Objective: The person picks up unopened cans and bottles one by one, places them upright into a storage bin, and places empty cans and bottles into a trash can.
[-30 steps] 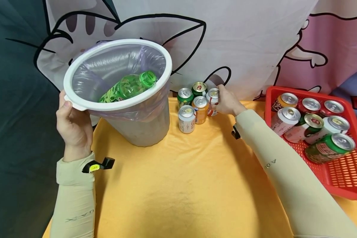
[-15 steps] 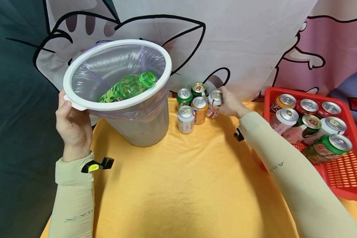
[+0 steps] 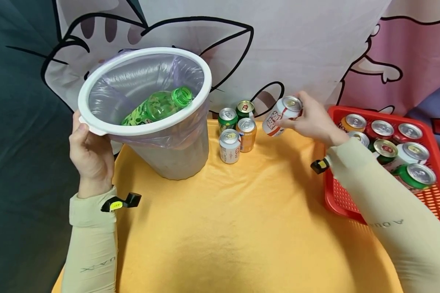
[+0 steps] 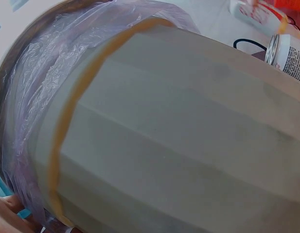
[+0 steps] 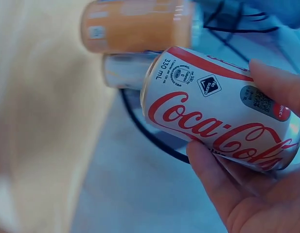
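Observation:
My left hand [image 3: 91,156] grips the white rim of a grey trash bin [image 3: 179,154] lined with a thin purple bag. A green plastic bottle [image 3: 157,108] lies inside, its uncapped neck pointing right. In my right hand [image 3: 317,122] is a white and red Coca-Cola can [image 3: 274,120], tilted with its top toward the upper right. The right wrist view shows fingers and thumb around the upper end of this can [image 5: 188,107]. Left of it stand a white can [image 3: 229,154], an orange can [image 3: 247,140], a green can [image 3: 227,121] and a dark green can [image 3: 244,109].
A red basket [image 3: 333,199] with several soda cans stands at the right, partly behind my right forearm. A yellow cloth [image 3: 212,228] covers the table. Behind hangs a printed cartoon curtain [image 3: 304,44].
My right hand has taken the white Coca-Cola can out of the group, lifting it up and to the right and tilting it. My left hand and the bin stay put.

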### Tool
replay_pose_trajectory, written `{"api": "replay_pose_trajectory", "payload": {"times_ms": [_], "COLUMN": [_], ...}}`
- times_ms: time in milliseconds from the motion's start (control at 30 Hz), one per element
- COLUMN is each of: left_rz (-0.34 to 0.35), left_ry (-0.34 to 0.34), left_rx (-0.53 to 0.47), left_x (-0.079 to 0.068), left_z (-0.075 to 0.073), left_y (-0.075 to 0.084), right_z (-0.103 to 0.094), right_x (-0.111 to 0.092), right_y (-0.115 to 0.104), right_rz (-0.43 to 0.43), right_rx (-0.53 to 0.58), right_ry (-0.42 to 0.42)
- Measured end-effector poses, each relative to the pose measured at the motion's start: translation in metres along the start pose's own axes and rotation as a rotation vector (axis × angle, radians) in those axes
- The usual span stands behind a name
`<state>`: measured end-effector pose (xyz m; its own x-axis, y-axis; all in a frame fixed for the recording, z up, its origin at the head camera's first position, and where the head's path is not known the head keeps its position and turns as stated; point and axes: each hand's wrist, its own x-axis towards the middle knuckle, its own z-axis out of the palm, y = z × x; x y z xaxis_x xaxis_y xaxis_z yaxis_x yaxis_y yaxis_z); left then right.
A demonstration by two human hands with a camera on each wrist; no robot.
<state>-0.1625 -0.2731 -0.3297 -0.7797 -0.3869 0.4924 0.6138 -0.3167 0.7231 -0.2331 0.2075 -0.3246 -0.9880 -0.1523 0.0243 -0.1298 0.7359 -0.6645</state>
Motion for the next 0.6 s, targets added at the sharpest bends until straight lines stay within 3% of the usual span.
{"api": "replay_pose_trajectory", "payload": {"times_ms": [233, 433, 600], "left_rz": [-0.030, -0.026, -0.042], "left_ry": [0.027, 0.037, 0.035], "left_rx": [-0.005, -0.008, -0.015], "left_x": [-0.001, -0.001, -0.001], "left_z": [0.002, 0.002, 0.003], "left_y": [0.002, 0.003, 0.001], "right_z": [-0.042, -0.071, -0.088], "right_x": [-0.048, -0.091, -0.123], "right_y": [-0.003, 0.009, 0.024], "right_rz": [0.001, 0.006, 0.059], "right_rx": [-0.025, -0.036, -0.053], "right_ry": [0.146, 0.206, 0.254]}}
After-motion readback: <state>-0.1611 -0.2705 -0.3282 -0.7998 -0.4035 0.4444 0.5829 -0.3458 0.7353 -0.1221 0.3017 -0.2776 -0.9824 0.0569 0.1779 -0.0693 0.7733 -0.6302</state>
